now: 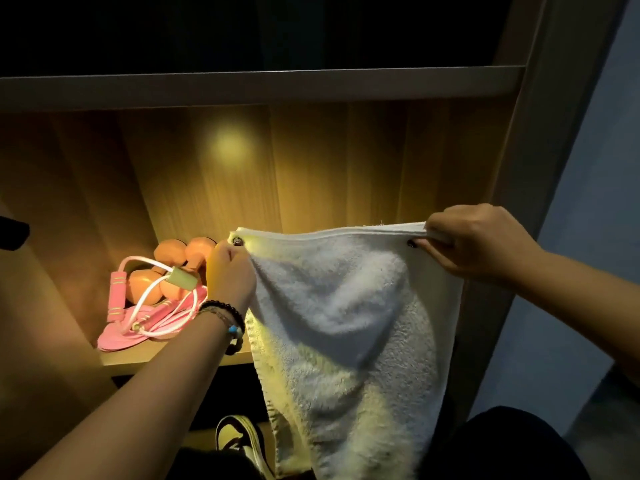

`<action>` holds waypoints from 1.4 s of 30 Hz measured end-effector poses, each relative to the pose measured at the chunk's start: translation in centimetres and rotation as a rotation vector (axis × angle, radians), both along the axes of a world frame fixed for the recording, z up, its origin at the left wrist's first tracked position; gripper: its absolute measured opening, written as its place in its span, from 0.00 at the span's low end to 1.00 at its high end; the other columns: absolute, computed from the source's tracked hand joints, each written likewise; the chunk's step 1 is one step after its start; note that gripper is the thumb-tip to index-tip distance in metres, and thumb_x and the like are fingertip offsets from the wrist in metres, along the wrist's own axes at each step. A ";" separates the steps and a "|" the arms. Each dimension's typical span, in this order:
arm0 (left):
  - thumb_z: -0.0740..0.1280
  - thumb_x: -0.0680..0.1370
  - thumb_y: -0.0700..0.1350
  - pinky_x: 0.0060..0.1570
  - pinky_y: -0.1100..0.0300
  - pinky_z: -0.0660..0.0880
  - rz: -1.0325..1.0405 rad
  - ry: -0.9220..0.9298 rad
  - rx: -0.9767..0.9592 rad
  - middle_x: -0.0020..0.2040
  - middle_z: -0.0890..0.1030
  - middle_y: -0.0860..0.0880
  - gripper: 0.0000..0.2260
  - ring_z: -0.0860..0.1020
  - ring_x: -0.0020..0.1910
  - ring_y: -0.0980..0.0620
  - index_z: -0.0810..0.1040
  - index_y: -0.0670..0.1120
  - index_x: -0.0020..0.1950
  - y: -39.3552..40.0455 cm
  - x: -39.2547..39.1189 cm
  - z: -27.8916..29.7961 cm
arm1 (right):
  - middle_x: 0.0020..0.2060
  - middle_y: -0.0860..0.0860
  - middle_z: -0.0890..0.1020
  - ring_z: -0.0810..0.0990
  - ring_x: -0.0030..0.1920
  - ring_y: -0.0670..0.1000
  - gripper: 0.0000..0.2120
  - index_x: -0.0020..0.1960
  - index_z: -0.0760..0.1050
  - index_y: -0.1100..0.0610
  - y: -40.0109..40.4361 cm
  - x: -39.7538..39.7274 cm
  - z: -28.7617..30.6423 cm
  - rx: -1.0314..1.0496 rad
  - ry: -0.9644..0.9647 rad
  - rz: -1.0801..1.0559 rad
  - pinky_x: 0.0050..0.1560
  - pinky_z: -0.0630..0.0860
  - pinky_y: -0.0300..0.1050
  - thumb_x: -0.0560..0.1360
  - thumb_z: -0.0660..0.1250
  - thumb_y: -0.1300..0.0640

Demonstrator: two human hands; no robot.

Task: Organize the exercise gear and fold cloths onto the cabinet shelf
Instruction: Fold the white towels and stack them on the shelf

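A white terry towel (346,327) hangs in front of the lit cabinet shelf (166,356), doubled over along its top edge. My left hand (230,275) pinches its upper left corner and my right hand (474,240) pinches its upper right corner, holding the edge taut and level. On the shelf's left side lie orange dumbbells (173,252), a pink resistance band with foam handles (116,296) and a pink flat pad (138,336) under the white cord.
An upper shelf board (259,86) runs across above. The cabinet's right side panel (519,133) stands beside my right hand. Below the shelf, a sneaker (239,441) shows on the floor. A bluish wall lies at the right.
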State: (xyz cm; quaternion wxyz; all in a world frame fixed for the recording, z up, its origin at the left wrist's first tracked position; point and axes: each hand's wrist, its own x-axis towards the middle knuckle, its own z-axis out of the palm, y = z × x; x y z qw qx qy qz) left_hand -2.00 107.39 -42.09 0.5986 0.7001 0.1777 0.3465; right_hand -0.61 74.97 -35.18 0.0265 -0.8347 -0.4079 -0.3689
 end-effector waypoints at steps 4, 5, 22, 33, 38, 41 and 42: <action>0.61 0.78 0.40 0.35 0.58 0.62 -0.164 -0.083 -0.169 0.34 0.68 0.49 0.10 0.65 0.34 0.53 0.71 0.46 0.36 0.5 -0.9 0.3 | 0.25 0.49 0.70 0.67 0.23 0.48 0.15 0.33 0.72 0.56 -1.2 -0.5 -0.2 -0.002 -0.059 0.042 0.22 0.69 0.42 0.74 0.65 0.48; 0.62 0.77 0.40 0.36 0.58 0.62 -0.196 -0.098 -0.217 0.34 0.69 0.48 0.10 0.66 0.35 0.52 0.72 0.46 0.36 0.7 -1.0 0.3 | 0.25 0.49 0.71 0.66 0.23 0.48 0.16 0.33 0.72 0.56 -1.5 -0.4 -0.3 -0.017 -0.062 0.022 0.21 0.69 0.42 0.74 0.65 0.47; 0.72 0.68 0.43 0.38 0.61 0.79 -0.667 -0.274 -0.134 0.38 0.85 0.46 0.09 0.83 0.39 0.52 0.75 0.44 0.44 -6.4 -5.9 1.2 | 0.52 0.45 0.79 0.77 0.51 0.43 0.18 0.61 0.75 0.51 6.0 -3.5 -4.2 0.306 0.798 0.210 0.50 0.75 0.41 0.75 0.65 0.44; 0.73 0.69 0.45 0.43 0.57 0.76 -0.645 -0.274 -0.004 0.41 0.79 0.46 0.10 0.77 0.42 0.52 0.74 0.45 0.44 -2.7 -5.8 -1.3 | 0.35 0.52 0.75 0.73 0.34 0.53 0.13 0.48 0.74 0.61 10.6 -2.5 -3.3 0.407 0.376 0.147 0.35 0.72 0.53 0.79 0.59 0.51; 0.77 0.69 0.44 0.43 0.54 0.74 -0.739 -0.168 -0.023 0.39 0.78 0.48 0.10 0.75 0.40 0.48 0.77 0.49 0.43 -2.5 -5.0 -5.2 | 0.37 0.53 0.77 0.75 0.35 0.54 0.15 0.48 0.75 0.62 9.6 -1.9 0.0 0.290 0.246 0.145 0.35 0.74 0.52 0.79 0.58 0.49; 0.77 0.67 0.54 0.47 0.62 0.76 -0.842 -0.019 0.051 0.45 0.84 0.52 0.15 0.80 0.46 0.53 0.81 0.52 0.51 -3.3 -5.0 -7.4 | 0.38 0.50 0.77 0.75 0.35 0.52 0.12 0.50 0.76 0.60 8.4 -1.6 1.5 0.260 0.214 0.146 0.34 0.74 0.51 0.79 0.61 0.52; 0.76 0.67 0.56 0.49 0.65 0.76 -0.882 0.030 0.106 0.48 0.84 0.54 0.16 0.81 0.49 0.56 0.81 0.54 0.53 -3.6 -4.9 -8.0 | 0.38 0.50 0.76 0.74 0.35 0.51 0.11 0.50 0.76 0.60 7.9 -1.5 1.9 0.254 0.209 0.144 0.33 0.73 0.51 0.79 0.62 0.53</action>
